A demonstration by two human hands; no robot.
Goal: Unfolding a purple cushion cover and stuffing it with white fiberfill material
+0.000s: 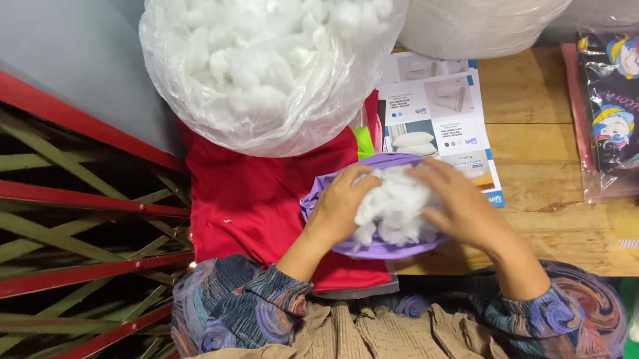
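Both hands cup a clump of white stuffing [395,211] between them: the left hand [341,204] curls closed on its left side, the right hand [456,202] on its right. Beneath them a purple fabric cover [321,195] rests on red cloth [252,201]; beyond them sits a clear bag of stuffing [270,60].

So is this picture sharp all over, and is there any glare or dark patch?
Head view: the hands, left and right, and the white stuffing look fairly sharp; the clear plastic bag shows shiny glare streaks; the slatted frame on the left sits in deep shadow.
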